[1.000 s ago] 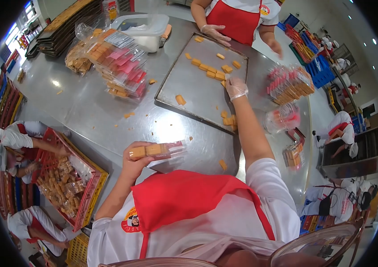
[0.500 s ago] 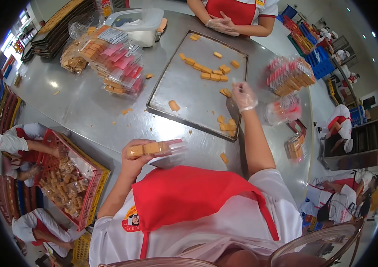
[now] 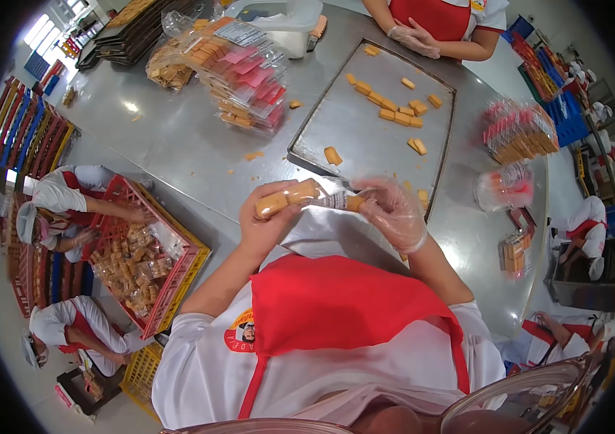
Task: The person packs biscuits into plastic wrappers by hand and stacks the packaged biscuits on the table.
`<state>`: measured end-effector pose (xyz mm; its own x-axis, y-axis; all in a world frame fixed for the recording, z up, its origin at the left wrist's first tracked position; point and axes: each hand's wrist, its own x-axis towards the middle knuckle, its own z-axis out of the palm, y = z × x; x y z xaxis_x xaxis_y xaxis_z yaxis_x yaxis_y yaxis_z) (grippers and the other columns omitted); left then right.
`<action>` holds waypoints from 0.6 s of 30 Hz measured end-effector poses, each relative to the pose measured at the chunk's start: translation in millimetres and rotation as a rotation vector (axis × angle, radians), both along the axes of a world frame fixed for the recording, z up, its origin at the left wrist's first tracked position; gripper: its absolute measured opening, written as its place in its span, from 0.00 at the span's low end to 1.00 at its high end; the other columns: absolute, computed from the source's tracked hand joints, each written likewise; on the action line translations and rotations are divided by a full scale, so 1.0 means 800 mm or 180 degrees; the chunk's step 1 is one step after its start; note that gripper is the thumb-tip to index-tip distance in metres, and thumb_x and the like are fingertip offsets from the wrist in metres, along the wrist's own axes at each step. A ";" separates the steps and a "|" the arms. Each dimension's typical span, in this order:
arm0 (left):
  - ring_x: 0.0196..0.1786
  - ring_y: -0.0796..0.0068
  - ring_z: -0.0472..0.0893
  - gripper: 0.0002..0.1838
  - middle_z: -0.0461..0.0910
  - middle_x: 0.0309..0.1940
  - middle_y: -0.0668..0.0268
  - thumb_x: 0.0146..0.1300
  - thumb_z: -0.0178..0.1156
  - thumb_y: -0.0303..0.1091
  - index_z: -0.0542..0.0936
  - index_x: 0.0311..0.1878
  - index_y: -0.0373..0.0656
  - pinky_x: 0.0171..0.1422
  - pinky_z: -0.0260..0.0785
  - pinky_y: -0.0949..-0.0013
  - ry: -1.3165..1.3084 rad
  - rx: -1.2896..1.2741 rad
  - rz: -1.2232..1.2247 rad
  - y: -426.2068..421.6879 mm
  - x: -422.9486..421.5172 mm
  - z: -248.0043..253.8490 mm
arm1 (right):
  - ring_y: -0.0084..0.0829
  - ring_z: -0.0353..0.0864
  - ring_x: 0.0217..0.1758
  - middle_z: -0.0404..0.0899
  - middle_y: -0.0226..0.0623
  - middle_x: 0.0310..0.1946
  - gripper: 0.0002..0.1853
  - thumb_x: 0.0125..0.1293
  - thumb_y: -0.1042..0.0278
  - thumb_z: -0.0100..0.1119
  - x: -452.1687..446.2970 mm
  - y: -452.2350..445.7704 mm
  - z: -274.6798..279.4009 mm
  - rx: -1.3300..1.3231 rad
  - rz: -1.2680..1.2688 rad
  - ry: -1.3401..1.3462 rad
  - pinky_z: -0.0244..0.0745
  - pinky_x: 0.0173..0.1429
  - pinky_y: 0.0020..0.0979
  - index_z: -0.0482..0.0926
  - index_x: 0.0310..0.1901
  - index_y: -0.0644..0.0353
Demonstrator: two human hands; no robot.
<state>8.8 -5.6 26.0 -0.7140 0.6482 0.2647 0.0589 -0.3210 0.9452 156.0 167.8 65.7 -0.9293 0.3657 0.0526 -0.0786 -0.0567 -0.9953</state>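
Right hand [image 3: 396, 215] (gloved) now off tray [image 3: 365, 137], was over its right side half a sec ago. Fingers pinching biscuit [image 3: 354, 203] at right end of clear packet [image 3: 301, 191], can't tell if it's inside. Left hand [image 3: 271, 224] same grip as before, fingers wrapped round packet's filled end. Packet between hands, near side of bench [image 3: 206, 170], forearms angled inward.

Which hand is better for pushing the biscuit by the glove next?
Probably the right: the gloved right hand is at one end of the packet, right by that biscuit. The left hand is busy holding the packet's other end.
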 end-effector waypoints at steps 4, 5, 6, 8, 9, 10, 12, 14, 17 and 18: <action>0.43 0.75 0.77 0.18 0.77 0.42 0.59 0.48 0.62 0.18 0.72 0.45 0.35 0.49 0.68 0.75 0.0096 -0.0126 -0.0482 -0.010 -0.009 -0.002 | 0.22 0.73 0.36 0.56 0.43 0.58 0.40 0.52 0.87 0.54 -0.003 -0.003 0.008 -0.0584 -0.0074 0.0346 0.68 0.39 0.22 0.49 0.64 0.48; 0.43 0.75 0.76 0.18 0.77 0.42 0.59 0.48 0.62 0.18 0.72 0.45 0.35 0.49 0.69 0.75 -0.0007 -0.0153 -0.0462 -0.010 -0.007 -0.004 | 0.22 0.73 0.36 0.55 0.43 0.58 0.42 0.51 0.87 0.54 -0.002 0.000 0.007 -0.0662 -0.0036 0.0329 0.69 0.39 0.22 0.46 0.65 0.47; 0.43 0.76 0.76 0.18 0.77 0.42 0.59 0.48 0.62 0.18 0.72 0.45 0.35 0.49 0.69 0.75 -0.0109 -0.0179 -0.0440 -0.012 -0.004 -0.006 | 0.22 0.74 0.35 0.54 0.44 0.59 0.45 0.50 0.87 0.55 -0.002 0.004 0.007 -0.0739 0.0004 0.0312 0.69 0.39 0.22 0.43 0.65 0.46; 0.43 0.76 0.76 0.18 0.77 0.42 0.60 0.47 0.63 0.18 0.73 0.44 0.35 0.49 0.69 0.74 -0.0269 -0.0178 -0.0223 -0.011 -0.001 -0.007 | 0.22 0.73 0.35 0.53 0.44 0.59 0.48 0.49 0.86 0.56 0.001 0.007 0.006 -0.0735 -0.0007 0.0238 0.69 0.39 0.22 0.39 0.66 0.45; 0.43 0.75 0.76 0.18 0.77 0.42 0.60 0.47 0.63 0.18 0.73 0.44 0.35 0.49 0.69 0.74 -0.0328 -0.0145 -0.0025 -0.009 0.000 -0.007 | 0.21 0.72 0.35 0.52 0.44 0.59 0.48 0.49 0.85 0.56 0.002 0.008 0.006 -0.0648 -0.0054 0.0179 0.69 0.40 0.22 0.38 0.67 0.46; 0.43 0.75 0.76 0.18 0.77 0.42 0.60 0.47 0.63 0.18 0.73 0.44 0.35 0.49 0.69 0.74 -0.0385 -0.0110 0.0173 -0.008 0.001 -0.007 | 0.20 0.71 0.34 0.51 0.43 0.59 0.49 0.49 0.84 0.56 0.003 0.009 0.006 -0.0559 -0.0101 0.0121 0.68 0.41 0.23 0.36 0.67 0.47; 0.44 0.74 0.76 0.18 0.77 0.42 0.59 0.46 0.63 0.18 0.73 0.44 0.35 0.49 0.69 0.73 -0.0248 -0.0192 -0.0063 -0.012 -0.004 -0.008 | 0.21 0.71 0.34 0.51 0.43 0.60 0.49 0.49 0.84 0.56 0.005 0.008 0.006 -0.0543 0.0003 0.0065 0.69 0.40 0.23 0.36 0.67 0.45; 0.45 0.73 0.76 0.18 0.77 0.43 0.59 0.46 0.63 0.17 0.74 0.43 0.36 0.50 0.69 0.72 -0.0135 -0.0192 -0.0348 -0.013 -0.006 -0.008 | 0.21 0.71 0.33 0.51 0.44 0.60 0.50 0.49 0.84 0.56 0.004 0.007 0.010 -0.0734 0.0176 -0.0002 0.70 0.39 0.23 0.35 0.67 0.45; 0.47 0.69 0.75 0.21 0.76 0.44 0.56 0.44 0.63 0.17 0.73 0.44 0.36 0.51 0.68 0.70 0.0019 -0.0308 -0.0979 -0.014 -0.002 -0.010 | 0.23 0.72 0.32 0.51 0.44 0.60 0.51 0.49 0.83 0.57 0.003 0.002 0.014 -0.1305 0.0458 0.0052 0.71 0.38 0.25 0.34 0.67 0.44; 0.47 0.70 0.75 0.20 0.76 0.44 0.57 0.44 0.63 0.17 0.73 0.44 0.36 0.52 0.68 0.71 -0.0024 -0.0261 -0.1038 -0.013 0.000 -0.009 | 0.26 0.74 0.34 0.52 0.45 0.60 0.51 0.48 0.84 0.57 0.002 0.001 0.016 -0.1520 0.0353 0.0026 0.73 0.39 0.26 0.36 0.67 0.44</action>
